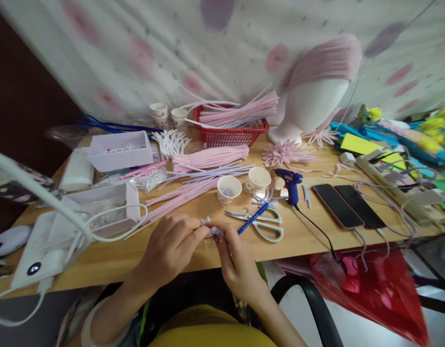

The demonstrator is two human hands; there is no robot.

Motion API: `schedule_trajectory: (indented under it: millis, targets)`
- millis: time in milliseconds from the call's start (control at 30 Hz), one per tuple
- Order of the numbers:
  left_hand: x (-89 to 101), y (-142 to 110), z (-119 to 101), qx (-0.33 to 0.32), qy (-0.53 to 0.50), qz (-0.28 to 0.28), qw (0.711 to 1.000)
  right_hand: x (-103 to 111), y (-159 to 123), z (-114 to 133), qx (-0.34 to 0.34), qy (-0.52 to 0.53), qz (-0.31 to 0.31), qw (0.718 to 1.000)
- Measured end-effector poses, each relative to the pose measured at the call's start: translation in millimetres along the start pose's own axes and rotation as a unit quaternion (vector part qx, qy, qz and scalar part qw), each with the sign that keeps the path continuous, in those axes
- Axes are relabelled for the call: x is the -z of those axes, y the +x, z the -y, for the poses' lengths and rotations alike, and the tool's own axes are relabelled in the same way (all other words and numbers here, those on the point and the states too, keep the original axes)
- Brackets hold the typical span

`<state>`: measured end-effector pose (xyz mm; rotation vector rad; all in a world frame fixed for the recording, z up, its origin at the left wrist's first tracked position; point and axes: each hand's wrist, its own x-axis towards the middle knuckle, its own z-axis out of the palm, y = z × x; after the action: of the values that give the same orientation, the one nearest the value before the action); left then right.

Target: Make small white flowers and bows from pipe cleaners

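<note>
My left hand [175,246] and my right hand [238,260] meet over the table's front edge, fingers pinched around a small pale lilac piece [215,232] that looks like bent pipe cleaner. Much of that piece is hidden by the fingertips. Just beyond my right hand lie scissors [269,230] with pale handles and a blue pen [253,218] across them. Two paper cups stand behind: one cup [229,190] holds small lilac bits, the other cup [258,180] is beside it. A blue glue gun [290,185] rests to their right, its cord trailing forward.
Pink pipe cleaners [211,158] lie in bundles at the middle, with more in a red basket [231,137]. White boxes [121,150] of beads stand left, near a white lamp arm [37,185]. A foam head [312,103], phones [338,206] and a power strip [383,188] are right.
</note>
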<state>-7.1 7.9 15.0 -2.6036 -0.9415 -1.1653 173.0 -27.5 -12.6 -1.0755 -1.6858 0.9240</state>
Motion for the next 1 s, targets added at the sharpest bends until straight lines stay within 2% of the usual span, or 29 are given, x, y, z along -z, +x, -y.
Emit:
schedule_trajectory:
  millis: [133,200,267,333,433,500,567,667,767,867,1000]
  targets:
    - [-5.5,-4,-10,0.072,-0.016,-0.011,0.997,-7,0,-5,0.041,-0.014,-0.022,0.999]
    - [-6.9,-4,-14,0.126,-0.075,-0.006,0.989,-9,-1,-7,0.049,-0.022,-0.025,0.998]
    - [-7.0,0,-15,0.191,-0.154,0.016,0.969,-9,-2,-10,0.054,-0.032,-0.029,0.998]
    - [-6.5,4,-12,0.272,-0.224,0.058,0.934,-8,-2,-13,0.059,-0.049,-0.029,0.997]
    - [-7.2,10,0,0.393,-0.304,0.160,0.853,-5,0,-21,0.066,-0.081,0.004,0.995]
    - [-9.5,12,8,0.428,-0.341,0.217,0.808,-4,0,-26,0.061,-0.086,0.034,0.994]
    - [-13.3,11,13,0.436,-0.365,0.235,0.788,-3,-1,-30,0.046,-0.074,0.052,0.995]
    - [-20.3,9,12,0.449,-0.386,0.206,0.779,-6,-4,-33,0.002,-0.027,0.034,0.999]
    - [-25.9,5,4,0.466,-0.413,0.145,0.769,-11,-5,-32,-0.068,0.058,-0.039,0.995]
    - [-29.4,1,-6,0.482,-0.445,0.099,0.748,-14,-3,-28,-0.129,0.152,-0.093,0.975]
    - [-35.3,-5,-22,0.531,-0.472,0.020,0.704,-18,1,-22,-0.155,0.204,-0.114,0.960]
